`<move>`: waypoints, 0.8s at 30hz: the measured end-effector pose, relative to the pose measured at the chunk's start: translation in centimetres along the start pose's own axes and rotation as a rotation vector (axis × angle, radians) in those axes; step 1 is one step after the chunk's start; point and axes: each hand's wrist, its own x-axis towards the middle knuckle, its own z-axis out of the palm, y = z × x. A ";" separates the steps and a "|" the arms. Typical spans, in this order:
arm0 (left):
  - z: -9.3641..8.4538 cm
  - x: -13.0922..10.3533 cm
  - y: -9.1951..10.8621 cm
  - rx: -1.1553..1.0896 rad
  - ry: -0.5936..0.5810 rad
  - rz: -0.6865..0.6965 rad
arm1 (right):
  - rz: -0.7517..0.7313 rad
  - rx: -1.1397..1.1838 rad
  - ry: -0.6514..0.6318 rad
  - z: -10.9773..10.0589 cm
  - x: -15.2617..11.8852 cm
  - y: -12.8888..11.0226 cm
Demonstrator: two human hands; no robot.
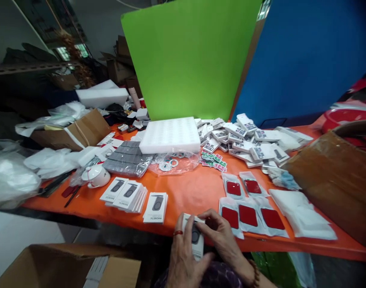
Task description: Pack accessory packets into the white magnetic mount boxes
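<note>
At the table's front edge, a small white printed box (pixel 197 251) with a picture of a dark ring-shaped gadget is held upright between both hands. My left hand (pixel 183 258), with a red ring on one finger, wraps its fingers over the box's left side and front. My right hand (pixel 223 236) has its thumb and bent fingers at the box's upper right edge, near the top flap. To the left on the table lie a short stack of like boxes marked MAGNETIC (pixel 155 208) and several larger stacks (pixel 129 195).
Several red squares in white sleeves (pixel 248 215) lie to the right, beside white foam pouches (pixel 303 214). Behind are a heap of white boxes (pixel 245 138), a white foam block (pixel 171 136) and coloured cards (pixel 213 160). An open carton (pixel 119 272) stands below left.
</note>
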 end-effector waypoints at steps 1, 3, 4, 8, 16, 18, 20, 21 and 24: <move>-0.4 0.7 -0.2 0.073 0.064 0.059 | -0.027 0.007 -0.033 0.6 0.5 -0.6; -1.9 2.5 -0.7 0.208 0.201 0.196 | -0.096 -0.029 -0.107 1.3 1.7 -1.7; -2.9 3.5 -1.1 0.273 0.256 0.251 | -0.140 -0.086 -0.126 1.1 2.4 -2.1; -7.0 7.0 -2.7 0.436 0.363 0.202 | -0.356 -0.458 0.099 -3.6 7.0 -4.1; -8.4 8.8 -4.6 0.582 0.215 0.071 | -0.356 -1.271 0.681 -20.6 17.3 -7.7; -8.3 8.9 -4.2 0.566 0.209 0.079 | -0.290 -1.305 0.706 -22.7 18.4 -7.7; -8.5 9.1 -3.5 0.521 0.216 0.093 | -0.269 -1.317 0.694 -24.0 19.0 -7.5; -8.7 9.2 -3.2 0.488 0.230 0.098 | -0.272 -1.324 0.685 -24.4 19.2 -7.4; -8.6 8.9 -2.1 0.312 0.289 0.085 | -0.339 -1.326 0.680 -25.1 19.4 -8.0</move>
